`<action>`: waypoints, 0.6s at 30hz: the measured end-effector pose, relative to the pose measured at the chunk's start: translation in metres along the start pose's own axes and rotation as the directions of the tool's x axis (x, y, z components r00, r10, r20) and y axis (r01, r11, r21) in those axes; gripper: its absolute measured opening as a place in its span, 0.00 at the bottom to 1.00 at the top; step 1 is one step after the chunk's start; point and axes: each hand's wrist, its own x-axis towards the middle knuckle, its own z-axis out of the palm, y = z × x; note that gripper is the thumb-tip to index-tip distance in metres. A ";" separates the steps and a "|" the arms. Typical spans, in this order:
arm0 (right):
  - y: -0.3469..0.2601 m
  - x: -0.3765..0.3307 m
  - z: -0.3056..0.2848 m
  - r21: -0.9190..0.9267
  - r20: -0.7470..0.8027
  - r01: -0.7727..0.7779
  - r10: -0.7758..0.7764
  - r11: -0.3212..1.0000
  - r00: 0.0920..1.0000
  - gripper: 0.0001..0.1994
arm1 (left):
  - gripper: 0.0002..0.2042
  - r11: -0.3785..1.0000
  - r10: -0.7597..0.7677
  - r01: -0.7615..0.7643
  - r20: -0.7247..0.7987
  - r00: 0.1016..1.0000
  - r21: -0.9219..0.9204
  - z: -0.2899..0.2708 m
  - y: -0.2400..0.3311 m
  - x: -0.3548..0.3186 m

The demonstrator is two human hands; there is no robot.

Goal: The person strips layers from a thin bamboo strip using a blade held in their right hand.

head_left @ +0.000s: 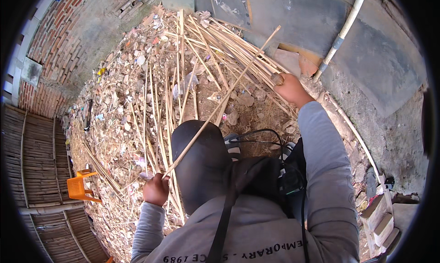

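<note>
A long, thin bamboo strip (220,105) runs slantwise across my lap, its far end raised at the upper right. My left hand (156,190) is closed around its near end. My right hand (292,91) is clenched on a brown, rounded object (277,79), perhaps the end of a handle; the rest is hidden in the fist. This hand is apart from the strip, beside a heap of bamboo strips (238,45) on the ground. More loose strips (168,111) lie ahead and to my left. The held strip passes over a rounded dark shape (197,146) at my lap.
Dry litter and wood scraps (114,111) cover the ground. An orange plastic chair (79,187) stands at the left by a woven bamboo wall (41,157). Dark panels (293,15), a pale pipe (341,36) and a concrete wall (398,143) border the right side.
</note>
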 end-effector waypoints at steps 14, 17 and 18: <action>0.001 0.005 -0.006 -0.052 -0.002 -0.189 0.189 0.981 0.982 0.23 | 0.13 0.998 0.049 -0.045 -0.092 0.995 0.047 -0.020 0.000 0.001; -0.009 0.000 -0.002 -0.117 -0.028 -0.079 0.076 0.990 0.997 0.22 | 0.13 1.000 0.017 -0.016 -0.010 1.000 0.023 -0.037 0.004 0.003; -0.015 -0.002 -0.002 -0.157 -0.009 -0.031 0.030 0.987 1.000 0.21 | 0.14 0.999 -0.002 0.003 -0.006 1.000 0.040 -0.036 0.003 0.003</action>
